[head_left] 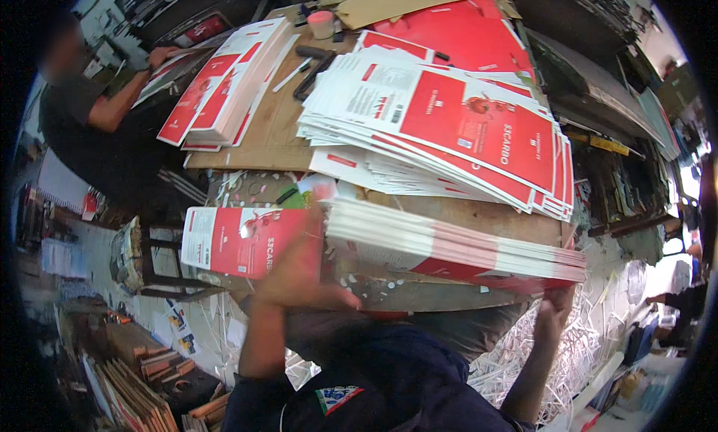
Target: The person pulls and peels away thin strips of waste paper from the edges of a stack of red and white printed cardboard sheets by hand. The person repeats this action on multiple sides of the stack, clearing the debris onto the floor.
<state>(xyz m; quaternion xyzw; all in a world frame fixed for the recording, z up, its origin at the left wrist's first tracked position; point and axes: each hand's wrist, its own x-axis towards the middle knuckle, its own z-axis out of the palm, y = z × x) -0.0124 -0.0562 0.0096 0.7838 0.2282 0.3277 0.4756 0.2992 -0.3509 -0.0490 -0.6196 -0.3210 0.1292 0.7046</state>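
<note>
A thick bundle of red and white printed cardboard sheets (456, 256) stands on its long edge at the table's near side, tilted down to the right. My right hand (553, 310) is closed on its lower right end. My left hand (293, 273), smeared by motion, is at the bundle's left end, thumb stretched toward it and fingers spread upward; whether it touches is unclear. Beneath and left of that hand lies a flat stack of red and white printed pieces (239, 241), partly hidden by it.
Fanned printed sheets (441, 118) pile up on the wooden table (277, 144). Another stack (239, 81) stands far left, beside a co-worker (82, 118). A black tool (314, 73), a marker (292, 75) and a pink-topped jar (321, 25) lie between. Paper strips (516, 357) cover the floor.
</note>
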